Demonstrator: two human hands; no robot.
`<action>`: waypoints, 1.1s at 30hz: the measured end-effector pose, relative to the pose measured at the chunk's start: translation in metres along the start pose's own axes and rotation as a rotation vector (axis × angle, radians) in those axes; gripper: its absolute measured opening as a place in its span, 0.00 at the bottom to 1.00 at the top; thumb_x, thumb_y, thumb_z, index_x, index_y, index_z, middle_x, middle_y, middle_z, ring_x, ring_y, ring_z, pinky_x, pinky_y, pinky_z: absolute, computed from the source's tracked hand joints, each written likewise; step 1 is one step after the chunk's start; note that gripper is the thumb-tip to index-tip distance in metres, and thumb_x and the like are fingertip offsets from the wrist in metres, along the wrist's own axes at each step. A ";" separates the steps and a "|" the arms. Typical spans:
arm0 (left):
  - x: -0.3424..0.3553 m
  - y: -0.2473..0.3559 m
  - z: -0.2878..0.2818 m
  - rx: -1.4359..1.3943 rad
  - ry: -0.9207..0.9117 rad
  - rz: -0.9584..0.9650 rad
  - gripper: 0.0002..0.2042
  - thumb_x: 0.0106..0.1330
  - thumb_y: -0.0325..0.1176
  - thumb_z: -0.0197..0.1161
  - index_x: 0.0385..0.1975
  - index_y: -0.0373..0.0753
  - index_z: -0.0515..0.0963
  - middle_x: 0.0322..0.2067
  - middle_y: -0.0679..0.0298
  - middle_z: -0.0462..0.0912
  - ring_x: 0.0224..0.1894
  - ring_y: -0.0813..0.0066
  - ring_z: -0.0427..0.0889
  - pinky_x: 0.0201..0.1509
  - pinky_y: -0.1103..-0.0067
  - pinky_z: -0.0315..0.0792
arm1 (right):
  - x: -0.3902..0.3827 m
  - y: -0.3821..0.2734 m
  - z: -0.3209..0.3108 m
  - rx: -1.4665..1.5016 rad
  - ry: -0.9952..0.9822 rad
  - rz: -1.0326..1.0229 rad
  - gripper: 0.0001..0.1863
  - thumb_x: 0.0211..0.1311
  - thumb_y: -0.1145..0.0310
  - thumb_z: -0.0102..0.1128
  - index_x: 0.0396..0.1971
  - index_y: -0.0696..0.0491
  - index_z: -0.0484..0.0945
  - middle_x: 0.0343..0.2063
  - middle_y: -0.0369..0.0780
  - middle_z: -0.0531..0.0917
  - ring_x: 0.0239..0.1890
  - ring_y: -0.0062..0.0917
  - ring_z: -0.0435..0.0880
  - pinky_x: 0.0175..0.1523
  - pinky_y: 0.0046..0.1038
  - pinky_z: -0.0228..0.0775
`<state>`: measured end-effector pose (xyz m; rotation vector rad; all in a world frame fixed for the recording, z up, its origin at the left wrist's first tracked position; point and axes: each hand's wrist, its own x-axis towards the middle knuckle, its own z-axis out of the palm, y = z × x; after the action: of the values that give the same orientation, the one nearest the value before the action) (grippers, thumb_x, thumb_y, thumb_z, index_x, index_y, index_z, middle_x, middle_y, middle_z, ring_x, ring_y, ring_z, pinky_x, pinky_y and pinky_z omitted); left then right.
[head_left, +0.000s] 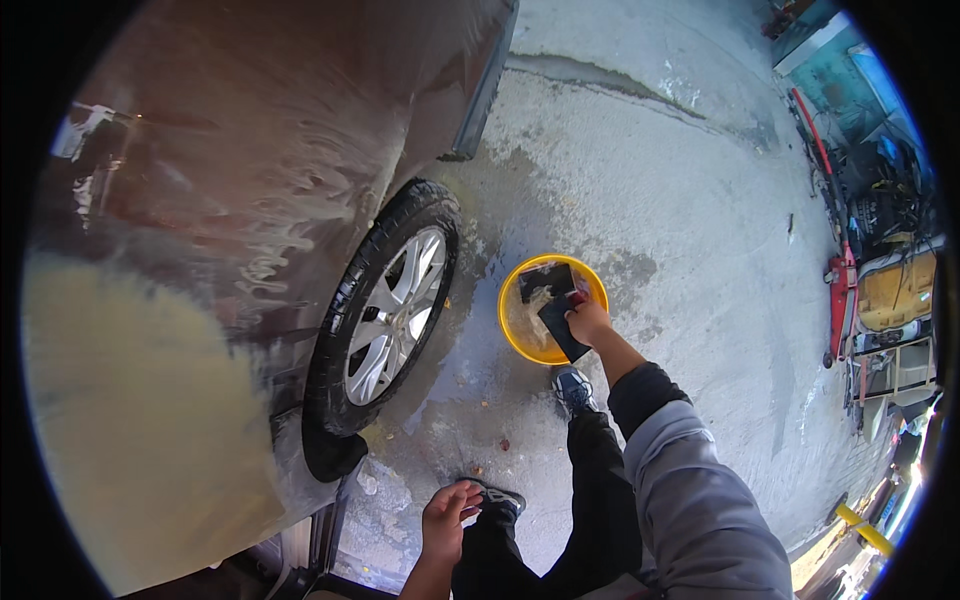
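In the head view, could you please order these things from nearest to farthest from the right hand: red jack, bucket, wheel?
1. Bucket: nearest, with the right hand over its right side.
2. Wheel: left of the bucket.
3. Red jack: farthest, near the picture's right edge.

"What lines the right side, from where you stand?"

"A red floor jack (pixel 842 290), its long handle (pixel 815 130) reaching toward a teal surface (pixel 835 75). Dark clutter (pixel 880 200) lies beside it, near a yellow-brown panel (pixel 897 292); a yellow bar (pixel 865 530) slants lower down."

"And underfoot?"

"A pale concrete floor (pixel 730 250), blotched with dark patches (pixel 635 272), a long crack (pixel 620 82) running across its upper part."

"To the left?"

"A black tyre (pixel 330 365) around a silver, spoked rim (pixel 395 318)."
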<state>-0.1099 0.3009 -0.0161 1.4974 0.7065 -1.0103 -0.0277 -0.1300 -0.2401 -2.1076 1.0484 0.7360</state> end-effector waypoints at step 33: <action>-0.495 0.587 -0.123 0.575 0.728 1.938 0.07 0.74 0.24 0.68 0.47 0.37 0.88 0.42 0.62 0.87 0.40 0.72 0.86 0.49 0.76 0.79 | -0.499 -0.324 -0.201 1.100 0.427 -0.311 0.15 0.74 0.60 0.66 0.39 0.60 0.86 0.27 0.44 0.87 0.31 0.31 0.86 0.41 0.38 0.77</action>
<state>0.2023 0.3663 0.6927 2.0585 -0.7547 0.9305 0.0206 0.0957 0.3435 -1.3745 0.9616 -0.4241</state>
